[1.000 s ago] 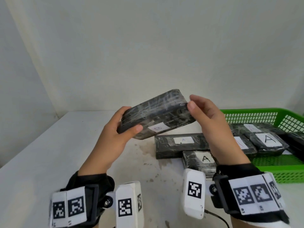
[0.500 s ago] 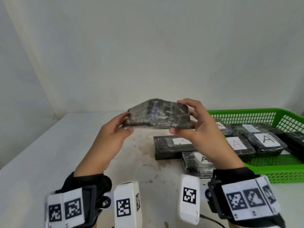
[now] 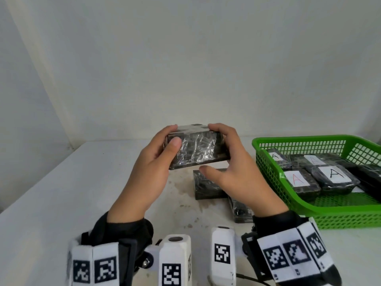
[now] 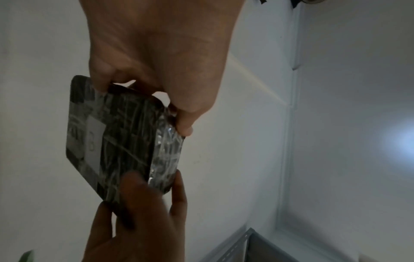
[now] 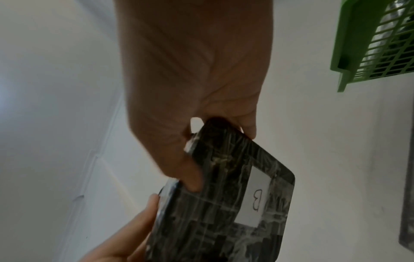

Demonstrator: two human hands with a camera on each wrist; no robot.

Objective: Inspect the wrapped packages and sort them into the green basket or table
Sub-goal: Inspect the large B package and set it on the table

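Note:
Both hands hold one black film-wrapped package (image 3: 198, 148) in the air above the table (image 3: 61, 195). My left hand (image 3: 156, 159) grips its left end, thumb on the near face. My right hand (image 3: 231, 162) curls over its right end. The face with the white label marked B (image 5: 257, 195) points down, away from my head; it shows only in the wrist views, as on the package (image 4: 116, 141). The green basket (image 3: 268, 157) at the right holds several wrapped packages labelled A (image 3: 334, 174).
Two more wrapped packages lie on the table under my right hand, one (image 3: 206, 186) at the centre and one (image 3: 241, 211) nearer me, both partly hidden. A white wall stands close behind the table. Bare stained tabletop spreads to the left.
The package has been rotated: its labelled face, seen towards me a second ago, now points down. Both hands shifted their hold and moved slightly left and away.

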